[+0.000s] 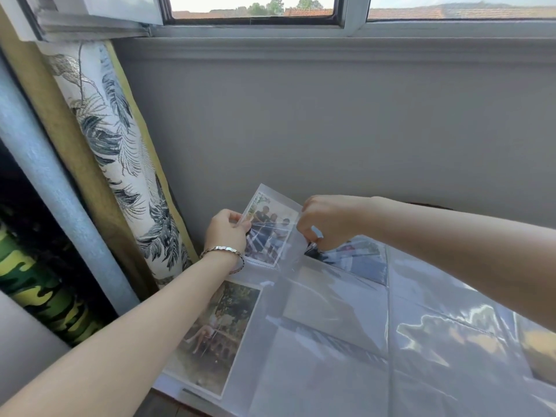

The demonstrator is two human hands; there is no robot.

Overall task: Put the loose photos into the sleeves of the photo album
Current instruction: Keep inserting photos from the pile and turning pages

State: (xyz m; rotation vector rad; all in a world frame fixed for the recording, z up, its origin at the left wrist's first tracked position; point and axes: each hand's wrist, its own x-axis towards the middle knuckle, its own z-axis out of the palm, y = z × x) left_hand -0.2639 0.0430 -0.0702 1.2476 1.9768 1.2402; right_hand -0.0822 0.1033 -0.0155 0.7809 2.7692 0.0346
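1. Left forearm (126,335) fills the lower left corner, with one bracelet (222,251) on the wrist. The right forearm (451,245) comes in from the right edge.
2. Left hand (225,233), mid-frame, is pinching the left edge of the group photo (272,233).
3. Right hand (326,221) has its fingers curled, pinching the right edge of the clear sleeve (290,254) around that photo.
4. Group photo sits dead centre of the frame, inside the sleeve as far as I can tell, with its top end tilted up off the page.
5. Photo count: three for sure. That's the group photo, one garden photo (216,335) in the lower-left pocket, and one darker photo (358,260) just below the right hand. Glare hides the other pockets.
6. One photo album (331,356) lies open across the lower right, its pages glossy.
7. One leaf-print roll (120,145) leans at the left, and one window (252,10) runs along the top.
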